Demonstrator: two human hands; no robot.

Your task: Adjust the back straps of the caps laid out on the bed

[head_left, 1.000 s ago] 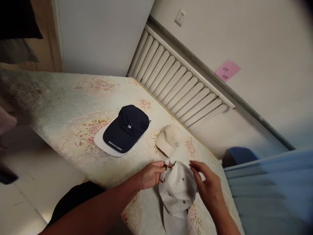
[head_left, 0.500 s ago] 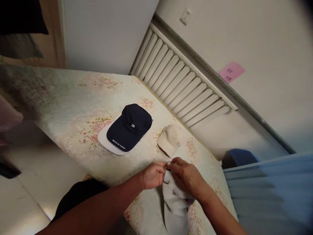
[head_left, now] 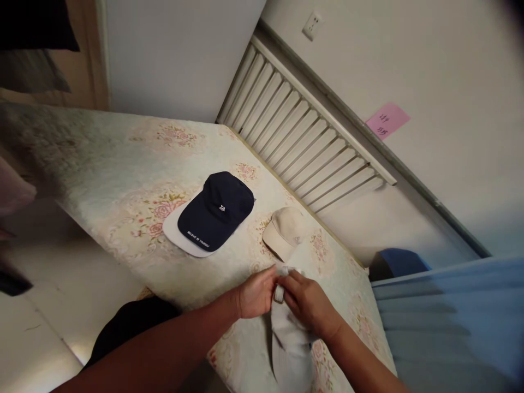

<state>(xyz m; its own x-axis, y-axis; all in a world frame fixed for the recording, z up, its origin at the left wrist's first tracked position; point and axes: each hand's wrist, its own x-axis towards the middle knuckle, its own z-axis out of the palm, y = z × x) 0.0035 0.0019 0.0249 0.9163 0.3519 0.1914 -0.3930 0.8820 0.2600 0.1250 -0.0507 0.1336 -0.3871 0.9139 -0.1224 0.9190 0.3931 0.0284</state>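
A light grey cap [head_left: 289, 333] hangs from both of my hands over the near part of the bed, its brim pointing down toward me. My left hand [head_left: 258, 292] pinches the back strap at its left side. My right hand [head_left: 309, 303] is closed on the strap and the cap's edge from the right. Between them shows a small metal buckle [head_left: 279, 295] on the strap. Just beyond my hands lies a beige cap [head_left: 285, 229]. Further left, a navy cap [head_left: 221, 210] with white lettering rests on top of a white cap [head_left: 174, 234], whose brim sticks out.
The bed has a floral cover [head_left: 196, 155]. A white radiator [head_left: 303, 128] runs along the wall behind it. On the right hangs a blue curtain [head_left: 446, 322], with a dark blue object [head_left: 403, 263] behind it. A pink note [head_left: 388, 119] is stuck above the radiator.
The strap end between my fingers has shifted, and more of it now shows above my hands. My left fingers have straightened a little. The other caps lie as before.
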